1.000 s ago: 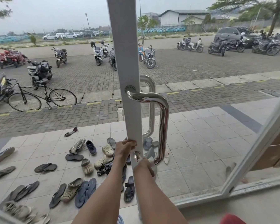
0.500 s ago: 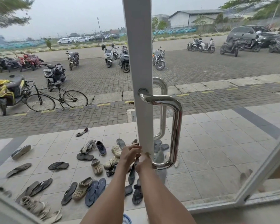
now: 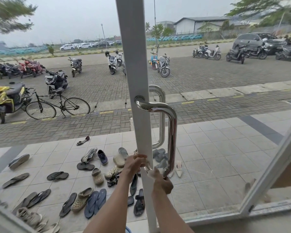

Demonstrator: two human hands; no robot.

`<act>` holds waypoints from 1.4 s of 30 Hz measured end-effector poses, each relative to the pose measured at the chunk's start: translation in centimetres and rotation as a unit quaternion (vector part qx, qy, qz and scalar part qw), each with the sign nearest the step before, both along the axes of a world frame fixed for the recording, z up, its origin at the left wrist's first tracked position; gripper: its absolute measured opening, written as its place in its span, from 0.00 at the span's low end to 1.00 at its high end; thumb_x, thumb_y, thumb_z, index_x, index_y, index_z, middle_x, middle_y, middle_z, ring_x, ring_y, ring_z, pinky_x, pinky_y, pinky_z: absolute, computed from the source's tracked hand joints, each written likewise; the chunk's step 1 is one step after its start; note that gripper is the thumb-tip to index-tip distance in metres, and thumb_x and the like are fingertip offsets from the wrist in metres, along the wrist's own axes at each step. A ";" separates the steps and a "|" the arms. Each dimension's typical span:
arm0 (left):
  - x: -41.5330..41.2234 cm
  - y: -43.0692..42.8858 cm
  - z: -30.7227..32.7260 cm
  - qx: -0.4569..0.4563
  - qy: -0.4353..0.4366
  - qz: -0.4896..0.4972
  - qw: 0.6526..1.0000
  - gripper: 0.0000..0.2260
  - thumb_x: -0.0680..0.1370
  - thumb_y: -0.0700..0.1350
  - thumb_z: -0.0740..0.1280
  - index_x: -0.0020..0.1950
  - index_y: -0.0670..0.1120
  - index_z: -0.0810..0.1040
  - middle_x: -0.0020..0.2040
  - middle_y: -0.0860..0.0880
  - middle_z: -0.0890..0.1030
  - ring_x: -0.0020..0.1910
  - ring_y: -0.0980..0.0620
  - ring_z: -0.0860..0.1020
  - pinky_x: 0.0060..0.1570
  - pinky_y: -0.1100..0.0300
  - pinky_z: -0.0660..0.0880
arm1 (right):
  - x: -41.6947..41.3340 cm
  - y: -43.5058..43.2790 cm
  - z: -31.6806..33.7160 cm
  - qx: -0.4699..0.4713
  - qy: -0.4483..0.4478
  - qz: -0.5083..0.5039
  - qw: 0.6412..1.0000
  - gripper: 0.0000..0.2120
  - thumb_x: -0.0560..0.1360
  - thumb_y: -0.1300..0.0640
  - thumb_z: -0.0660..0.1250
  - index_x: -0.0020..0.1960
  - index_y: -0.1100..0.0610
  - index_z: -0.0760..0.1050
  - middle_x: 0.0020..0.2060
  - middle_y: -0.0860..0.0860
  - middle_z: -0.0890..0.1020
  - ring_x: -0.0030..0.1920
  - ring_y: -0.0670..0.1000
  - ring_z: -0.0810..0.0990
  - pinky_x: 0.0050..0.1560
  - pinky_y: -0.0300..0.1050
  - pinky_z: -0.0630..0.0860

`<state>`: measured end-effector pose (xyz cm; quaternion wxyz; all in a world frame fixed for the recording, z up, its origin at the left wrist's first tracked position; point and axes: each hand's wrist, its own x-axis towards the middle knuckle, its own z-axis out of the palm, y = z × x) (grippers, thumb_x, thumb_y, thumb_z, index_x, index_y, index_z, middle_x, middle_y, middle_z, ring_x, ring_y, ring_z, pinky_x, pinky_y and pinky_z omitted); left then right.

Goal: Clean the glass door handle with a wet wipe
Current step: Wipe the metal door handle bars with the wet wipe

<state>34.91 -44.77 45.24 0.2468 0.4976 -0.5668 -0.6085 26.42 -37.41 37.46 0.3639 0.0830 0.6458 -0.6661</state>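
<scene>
Curled round the bottom bend of the polished chrome U-shaped door handle point(image 3: 172, 132), the right hand point(image 3: 164, 183) presses a pale, blurred wet wipe point(image 3: 151, 172) against the metal; the wipe shows as a whitish smear at 10 o'clock from the knuckles, where the handle turns in toward the door. At 10 o'clock from the right hand, the left hand point(image 3: 133, 163) grips the white metal door stile point(image 3: 136, 64), its fingers wrapped round the stile's near face and its thumb side toward the camera. The two hands are close but apart, one on each side of the stile's right edge. From its round upper mount at mid-picture, the handle runs out and then straight down toward 5 o'clock, ending at the right hand. A second matching steel pull point(image 3: 161, 115) shows through the glass just behind it. Both bare forearms come up from 6 o'clock. Outside, at 7 to 8 o'clock, many loose sandals and shoes point(image 3: 97, 178) lie scattered over the pale tiled porch point(image 3: 217, 157). A black bicycle point(image 3: 57, 105) stands at 9 o'clock on the brick paving beside a covered scooter point(image 3: 7, 98). More parked motor scooters point(image 3: 112, 63) stand at 11 to 2 o'clock, and a grey car point(image 3: 252, 39) sits at 2 o'clock. A slanting white door frame point(image 3: 267, 174) crosses at 4 o'clock.
</scene>
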 end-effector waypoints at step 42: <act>-4.1 7.2 9.1 -0.106 -0.036 0.061 0.992 0.08 0.70 0.39 0.71 0.48 0.44 0.87 0.43 0.43 0.87 0.47 0.46 0.85 0.41 0.61 0.72 | -8.4 2.9 26.6 0.001 0.738 0.168 0.653 0.08 0.71 0.54 0.75 0.49 0.54 0.85 0.42 0.56 0.88 0.45 0.58 0.86 0.41 0.43 0.77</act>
